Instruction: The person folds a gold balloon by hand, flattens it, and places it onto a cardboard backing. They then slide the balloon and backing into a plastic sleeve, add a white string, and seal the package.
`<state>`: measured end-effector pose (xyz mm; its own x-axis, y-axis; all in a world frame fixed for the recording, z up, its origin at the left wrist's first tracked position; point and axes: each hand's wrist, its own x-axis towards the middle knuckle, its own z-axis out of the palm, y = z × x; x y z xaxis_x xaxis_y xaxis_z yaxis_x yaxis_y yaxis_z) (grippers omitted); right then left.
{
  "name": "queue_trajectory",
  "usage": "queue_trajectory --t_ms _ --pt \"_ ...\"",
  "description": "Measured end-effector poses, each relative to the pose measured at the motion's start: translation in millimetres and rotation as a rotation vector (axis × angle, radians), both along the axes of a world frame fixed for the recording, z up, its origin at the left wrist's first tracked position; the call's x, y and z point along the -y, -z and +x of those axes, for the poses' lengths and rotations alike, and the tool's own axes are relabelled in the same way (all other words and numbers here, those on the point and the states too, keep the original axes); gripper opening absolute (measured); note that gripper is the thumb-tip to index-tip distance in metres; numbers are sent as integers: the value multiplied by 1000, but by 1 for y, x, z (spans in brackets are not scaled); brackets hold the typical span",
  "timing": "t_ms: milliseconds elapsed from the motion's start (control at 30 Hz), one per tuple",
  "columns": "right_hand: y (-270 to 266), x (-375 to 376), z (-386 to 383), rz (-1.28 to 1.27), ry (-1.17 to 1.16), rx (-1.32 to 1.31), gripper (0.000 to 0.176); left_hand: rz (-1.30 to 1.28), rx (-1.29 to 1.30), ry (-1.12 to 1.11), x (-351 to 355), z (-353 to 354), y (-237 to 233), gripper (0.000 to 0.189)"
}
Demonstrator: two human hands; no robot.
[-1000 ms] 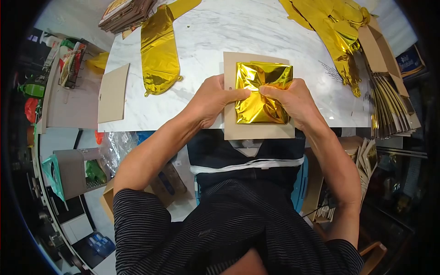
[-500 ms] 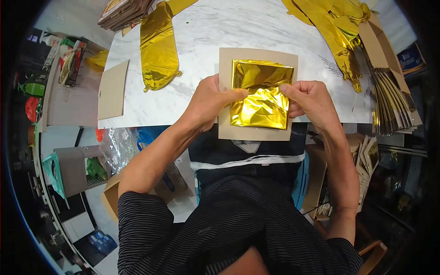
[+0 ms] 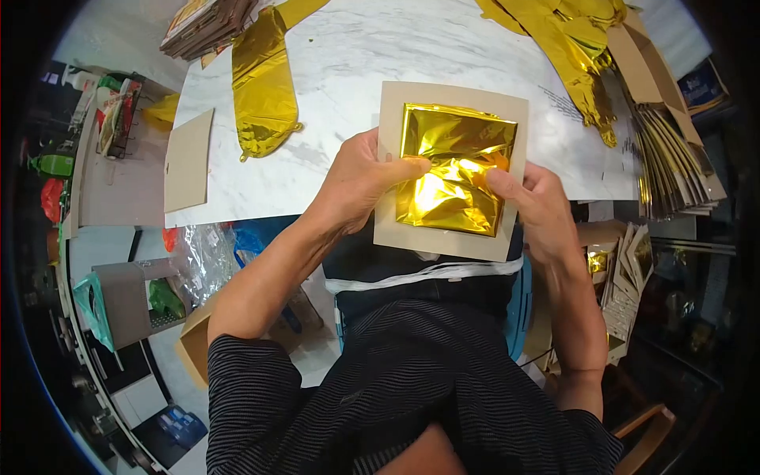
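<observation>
A flat, folded gold foil balloon [image 3: 455,206] lies on a grey-brown cardboard sheet [image 3: 516,111] over the table's front edge. My left hand [image 3: 360,174] grips the left side, with its thumb pressed on the foil and its fingers behind the card. At the right side my right hand [image 3: 534,202] is closed on the edge. Its thumb rests on the foil, and its other fingers are partly hidden by the card. The foil looks creased and shiny, with a darker fold across the top.
An unfolded gold foil balloon [image 3: 265,99] is at the table's left, near another cardboard sheet [image 3: 188,162]. More gold foil balloons [image 3: 566,55] lie at the back right. Beside them is a row of cards with gold foil [image 3: 673,166]. Stacked cardboard [image 3: 210,24] stands back left.
The card with the folded balloon has tilted, its right side dropping toward me. My right hand has moved slightly down and right with it; my left hand keeps its grip.
</observation>
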<state>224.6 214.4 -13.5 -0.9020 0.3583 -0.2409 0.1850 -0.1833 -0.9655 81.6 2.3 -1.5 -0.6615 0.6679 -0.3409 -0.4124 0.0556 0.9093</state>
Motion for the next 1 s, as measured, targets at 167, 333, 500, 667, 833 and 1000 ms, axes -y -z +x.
queue_trajectory --t_ms 167,333,500,667,833,1000 --pt "10 7 13 -227 -34 47 43 -68 -94 96 -12 7 6 41" --pt "20 8 28 -201 59 27 39 -132 -188 188 -23 10 11 51" --pt "27 3 41 -227 261 -17 35 -178 -346 375 -26 15 18 59" --pt "31 4 47 -264 334 -82 34 -199 -481 420 -31 17 17 65" --pt "35 0 49 -334 419 -54 33 -207 -496 353 -36 24 5 76" --pt "35 -4 51 -380 486 -123 32 -228 -1544 14 -28 53 2 77"
